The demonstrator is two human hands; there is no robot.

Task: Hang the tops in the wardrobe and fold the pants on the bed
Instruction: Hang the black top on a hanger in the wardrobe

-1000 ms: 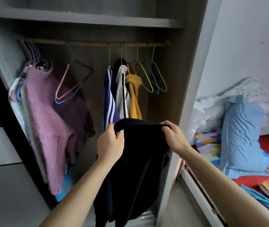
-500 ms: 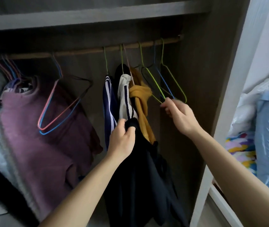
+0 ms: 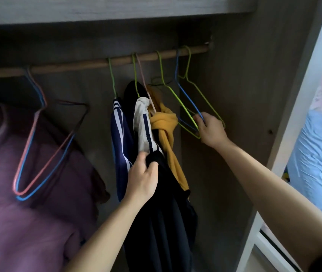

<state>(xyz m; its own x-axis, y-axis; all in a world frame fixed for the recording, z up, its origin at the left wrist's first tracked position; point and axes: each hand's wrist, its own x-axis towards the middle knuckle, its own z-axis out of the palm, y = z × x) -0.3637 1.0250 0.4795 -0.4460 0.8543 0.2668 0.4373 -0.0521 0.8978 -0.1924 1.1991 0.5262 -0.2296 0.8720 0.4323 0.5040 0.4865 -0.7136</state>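
Left hand (image 3: pixel 142 174) gripped black top (image 3: pixel 168 216), bunched for hanging. Right hand (image 3: pixel 212 129) pinched empty blue wire hanger (image 3: pixel 188 99) near rail's (image 3: pixel 77 66) right end, evidently selecting it.

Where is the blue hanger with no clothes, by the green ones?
Follow the wooden rod to its right end, where three bare hangers hang. The blue hanger is the middle one, between two green hangers; the right hand holds its bottom.
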